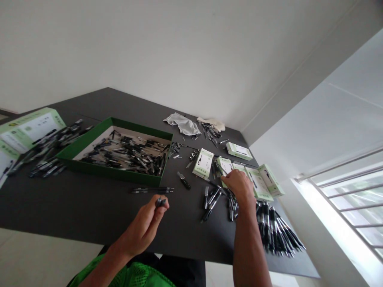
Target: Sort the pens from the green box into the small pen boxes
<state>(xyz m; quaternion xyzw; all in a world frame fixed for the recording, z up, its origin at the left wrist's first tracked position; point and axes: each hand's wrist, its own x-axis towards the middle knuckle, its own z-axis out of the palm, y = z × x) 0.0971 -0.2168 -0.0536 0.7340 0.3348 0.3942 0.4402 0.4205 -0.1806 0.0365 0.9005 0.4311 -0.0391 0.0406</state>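
My left hand [143,227] is raised above the front of the dark table, its fingertips pinching a small dark pen part [160,202]. My right hand [237,185] reaches over a loose group of black pens [213,203], its fingers curled down next to a small white-and-green box [225,167]. Whether those fingers hold anything is hidden. A large bundle of black-and-silver pens [277,230] lies fanned out to the right of my right forearm.
A green tray [104,172] full of black pens stands at mid-left on the dark table [89,215]. Other small boxes [203,163], two cloths [182,124], and scattered pens lie towards the back. Large printed cartons [30,129] sit at far left. A barred window is at right.
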